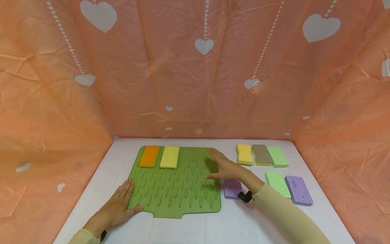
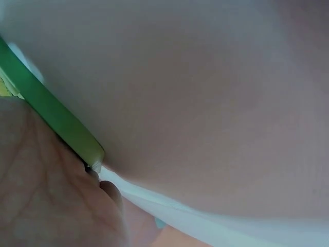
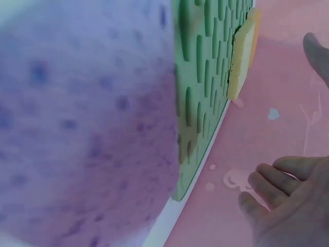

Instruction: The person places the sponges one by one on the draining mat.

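Note:
A green ridged mat [image 1: 189, 189] lies on the white table. On its far left part are an orange sponge [image 1: 149, 156] and, to the right of it, a pale yellow sponge [image 1: 169, 157]. My left hand [image 1: 118, 203] rests with straight fingers at the mat's left edge, thumb over the near corner. Above the mat's right side hovers my right hand [image 1: 226, 167], thumb and fingers spread, nothing between them. Under the right wrist, beside the mat's right edge, lies a purple sponge [image 1: 232, 189], partly hidden by the arm; it looms large in the right wrist view.
At the back right stand a yellow sponge [image 1: 244, 155], a grey-brown-topped sponge [image 1: 261, 155] and a light green sponge [image 1: 278, 156]. Nearer, another light green sponge [image 1: 278, 184] touches a second purple sponge [image 1: 299, 190]. Orange cloth with hearts [image 1: 204, 84] walls the table's back and sides.

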`<state>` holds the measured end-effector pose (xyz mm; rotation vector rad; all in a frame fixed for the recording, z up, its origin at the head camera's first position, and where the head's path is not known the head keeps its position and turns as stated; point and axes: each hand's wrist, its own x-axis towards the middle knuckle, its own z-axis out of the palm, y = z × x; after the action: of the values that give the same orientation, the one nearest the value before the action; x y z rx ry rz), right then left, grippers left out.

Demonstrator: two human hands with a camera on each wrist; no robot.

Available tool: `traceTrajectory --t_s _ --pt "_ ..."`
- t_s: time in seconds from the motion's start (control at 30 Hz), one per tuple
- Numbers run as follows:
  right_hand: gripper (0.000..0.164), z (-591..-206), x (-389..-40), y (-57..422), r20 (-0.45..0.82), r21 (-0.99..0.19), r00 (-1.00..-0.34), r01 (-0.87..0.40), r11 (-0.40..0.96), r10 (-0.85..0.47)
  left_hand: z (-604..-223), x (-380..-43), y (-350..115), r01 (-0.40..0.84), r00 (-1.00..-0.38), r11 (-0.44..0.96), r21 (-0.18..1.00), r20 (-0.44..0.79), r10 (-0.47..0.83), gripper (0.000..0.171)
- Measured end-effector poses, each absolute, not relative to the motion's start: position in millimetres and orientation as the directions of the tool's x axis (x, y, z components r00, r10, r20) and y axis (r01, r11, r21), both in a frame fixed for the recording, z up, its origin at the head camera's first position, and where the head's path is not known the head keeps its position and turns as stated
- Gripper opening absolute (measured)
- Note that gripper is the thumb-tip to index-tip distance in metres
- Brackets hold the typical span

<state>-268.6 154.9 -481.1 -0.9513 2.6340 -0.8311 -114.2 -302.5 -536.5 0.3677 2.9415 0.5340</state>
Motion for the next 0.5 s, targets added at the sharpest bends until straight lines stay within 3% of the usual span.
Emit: traceTrajectory --t_s 0.5 --pt "0.122 -493 -233 203 0.04 -0.57 -0.788 -0.523 0.634 -0.614 -534 -114 -301 0.192 -0.963 0.904 0.382 -0.106 0.25 0.112"
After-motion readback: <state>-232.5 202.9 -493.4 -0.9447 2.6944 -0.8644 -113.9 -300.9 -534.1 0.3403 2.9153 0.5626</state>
